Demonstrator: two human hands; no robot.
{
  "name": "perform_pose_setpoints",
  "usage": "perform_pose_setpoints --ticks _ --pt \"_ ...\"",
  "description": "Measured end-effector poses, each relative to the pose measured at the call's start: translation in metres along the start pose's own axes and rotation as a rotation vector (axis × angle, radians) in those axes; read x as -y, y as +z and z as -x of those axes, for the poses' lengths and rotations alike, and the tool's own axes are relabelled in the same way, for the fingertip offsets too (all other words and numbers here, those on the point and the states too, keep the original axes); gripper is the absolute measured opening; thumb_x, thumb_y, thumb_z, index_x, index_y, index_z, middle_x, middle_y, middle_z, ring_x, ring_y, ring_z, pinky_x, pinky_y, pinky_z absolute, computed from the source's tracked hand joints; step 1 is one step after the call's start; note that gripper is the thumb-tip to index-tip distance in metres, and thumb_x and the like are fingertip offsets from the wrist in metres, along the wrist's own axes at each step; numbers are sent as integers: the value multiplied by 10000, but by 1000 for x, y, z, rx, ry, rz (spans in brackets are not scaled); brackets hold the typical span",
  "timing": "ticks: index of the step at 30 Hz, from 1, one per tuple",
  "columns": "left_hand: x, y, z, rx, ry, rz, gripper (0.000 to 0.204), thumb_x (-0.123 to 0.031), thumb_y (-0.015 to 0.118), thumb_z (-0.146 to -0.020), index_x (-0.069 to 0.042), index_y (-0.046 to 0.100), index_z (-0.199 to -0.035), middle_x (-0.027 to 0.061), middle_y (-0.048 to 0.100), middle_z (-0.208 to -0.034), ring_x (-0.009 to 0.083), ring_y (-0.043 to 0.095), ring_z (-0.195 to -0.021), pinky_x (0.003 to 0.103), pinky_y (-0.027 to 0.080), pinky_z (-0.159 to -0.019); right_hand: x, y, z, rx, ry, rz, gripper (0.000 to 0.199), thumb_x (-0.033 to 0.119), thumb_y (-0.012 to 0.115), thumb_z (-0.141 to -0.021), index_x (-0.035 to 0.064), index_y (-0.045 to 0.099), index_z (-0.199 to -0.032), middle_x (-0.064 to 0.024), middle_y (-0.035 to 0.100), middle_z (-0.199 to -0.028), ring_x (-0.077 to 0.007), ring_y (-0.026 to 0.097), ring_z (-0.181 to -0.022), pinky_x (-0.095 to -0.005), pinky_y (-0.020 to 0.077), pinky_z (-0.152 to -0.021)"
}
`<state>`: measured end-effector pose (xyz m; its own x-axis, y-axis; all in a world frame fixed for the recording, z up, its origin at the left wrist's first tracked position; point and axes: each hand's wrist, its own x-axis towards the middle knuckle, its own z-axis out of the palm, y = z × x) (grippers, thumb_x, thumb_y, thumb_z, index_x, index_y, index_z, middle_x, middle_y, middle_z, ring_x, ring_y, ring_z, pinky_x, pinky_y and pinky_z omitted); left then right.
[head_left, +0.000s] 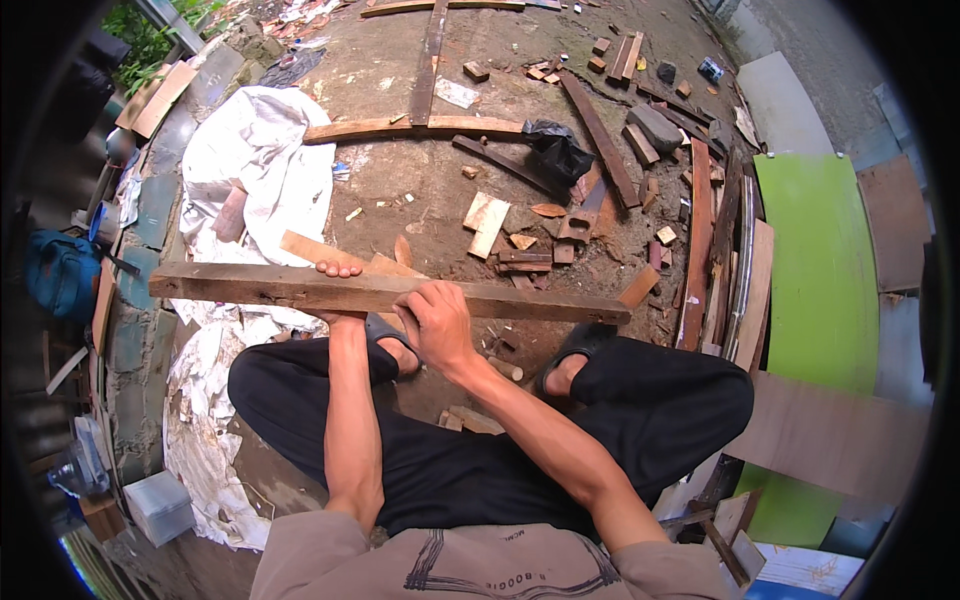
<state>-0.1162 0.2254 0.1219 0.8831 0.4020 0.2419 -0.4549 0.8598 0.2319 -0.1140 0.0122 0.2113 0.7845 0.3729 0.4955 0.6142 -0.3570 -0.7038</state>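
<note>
Find beam [560, 302] held crosswise ahead of torso [500, 555], w/ long axis approx. L–R. Note L hand [338, 268] clamped on beam from below, w/ fingertips over far edge, L of midpt. Note R hand [438, 318] curled against beam, just R of midpt.; cannot tell if clamped.

Floor [375, 75]: looks rough, brown, stained | Low wall [138, 345], left: runs in grey-blue blocks | Green panel [815, 280], right: sits partly under brown board [830, 432] | Greenery [140, 60], upper left: shows leafy | Light: falls bright, diffuse
</note>
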Motion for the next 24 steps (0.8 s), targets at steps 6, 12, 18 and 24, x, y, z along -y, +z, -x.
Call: perform_pose_setpoints --ticks 6,12,18,24 --pt "-17 -15 0 -130 35 -46 717 -751 529 -788 -59 638 -942 84 669 -836 265 644 -773 424 495 -823 -17 -30 33 94 -48 17 272 305 735 -813 44 671 -854 -78 608 -877 -266 568 -878 -408 409 -832" --pt "-30 0 -4 -388 29 -138 861 -886 322 -771 -92 644 -861 66 649 -768 264 633 -718 427 509 -771 -82 -61 63 223 215 398 731 346 782 -774 72 443 -1361 -148 450 -1321 -330 422 -1235 -472 331 -1020" --pt "1 97 -24 -906 205 -533 1173 -982 103 -681 -137 380 -1447 149 356 -1484 336 370 -1350 567 309 -1097 -144 -61 67 374 368 656 875 325 824 -734 100 362 -1442 -148 409 -1402 -328 369 -1319 -484 299 -1065" --pt "-30 124 -23 -887 126 -546 1239 -992 32 -648 -163 215 -1551 132 163 -1612 380 206 -1454 637 197 -1137 -175 -53 66 439 320 651 930 243 827 -677 99 339 -1455 -124 449 -1365 -298 413 -1294 -471 338 -1047"
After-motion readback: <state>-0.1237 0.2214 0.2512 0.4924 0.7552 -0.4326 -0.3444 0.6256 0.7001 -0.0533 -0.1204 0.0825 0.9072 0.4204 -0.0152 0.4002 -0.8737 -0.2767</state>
